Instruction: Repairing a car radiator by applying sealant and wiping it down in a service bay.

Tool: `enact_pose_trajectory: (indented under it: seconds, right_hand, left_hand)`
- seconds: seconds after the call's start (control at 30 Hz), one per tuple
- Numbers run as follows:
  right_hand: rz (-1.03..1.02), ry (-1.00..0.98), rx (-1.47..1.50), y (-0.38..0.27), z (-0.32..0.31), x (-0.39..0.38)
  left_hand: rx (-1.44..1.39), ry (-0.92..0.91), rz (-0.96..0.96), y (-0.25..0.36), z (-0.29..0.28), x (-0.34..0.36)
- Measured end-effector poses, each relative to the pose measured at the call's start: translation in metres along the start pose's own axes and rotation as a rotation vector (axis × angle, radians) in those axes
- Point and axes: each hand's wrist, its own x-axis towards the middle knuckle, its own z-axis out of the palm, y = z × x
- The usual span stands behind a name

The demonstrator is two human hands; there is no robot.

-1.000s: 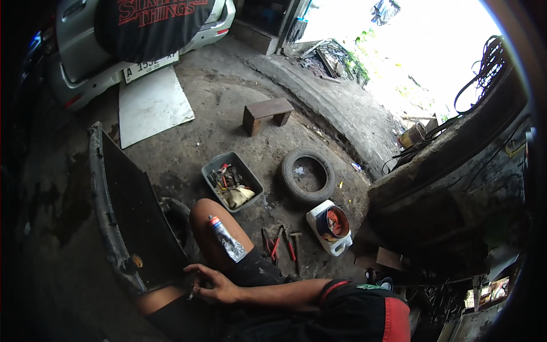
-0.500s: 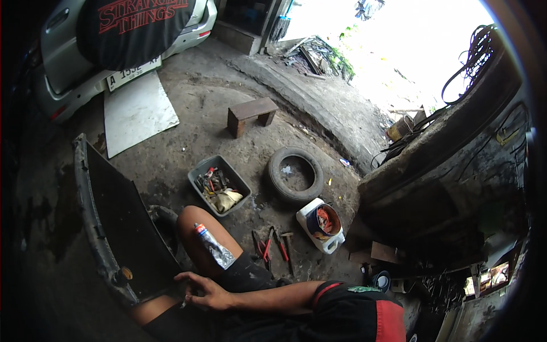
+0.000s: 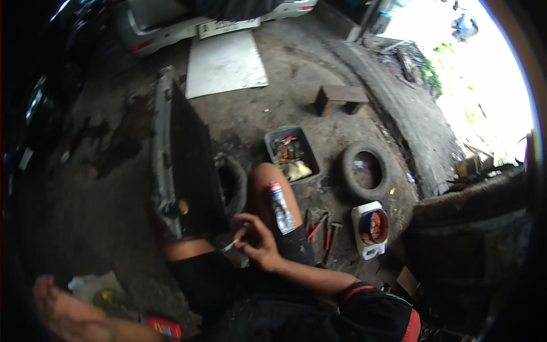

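My right hand (image 3: 259,244) is over my lap, thumb and fingers pinching a thin white stick (image 3: 229,246), too small to identify surely. My left hand (image 3: 68,310), blurred at the lower left, has its fingers stretched out and shows nothing in them. A car radiator (image 3: 196,165) stands upright by my left knee, with a dark core, a grey end tank (image 3: 162,154) and an orange-brown cap (image 3: 183,207). On my right thigh lies a squeezed silver tube (image 3: 281,211) with a blue, white and red end; neither hand touches it.
Beyond my knee are a grey tub (image 3: 314,165) of tools, a tire (image 3: 349,176) and a low wooden bench (image 3: 342,94). Pliers (image 3: 315,229) and a hammer (image 3: 334,233) lie right of my leg, near a white jug (image 3: 364,251). A red packet (image 3: 165,327) lies lower left.
My view has swung left, shifting the scene rightward and up. My left hand has come into view at the lower left. The right hand still pinches the white stick.
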Motion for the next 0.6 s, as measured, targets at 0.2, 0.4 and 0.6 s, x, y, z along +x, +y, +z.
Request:
enact_pose_trajectory:
  seconds: [0.2,0.4,0.6]
  right_hand:
    - [-0.531,0.041,-0.164,-0.051,0.020,0.045]
    - [-0.764,0.034,-0.403,-0.064,0.042,0.053]
    - [-0.986,0.017,-0.820,-0.076,0.061,0.053]
  left_hand:
    - [-0.427,-0.151,-0.832,0.037,0.134,-0.090]
    - [-1.168,-0.057,-1.499,0.087,0.187,-0.106]
    - [-1.348,0.100,-1.577,0.074,0.187,-0.089]
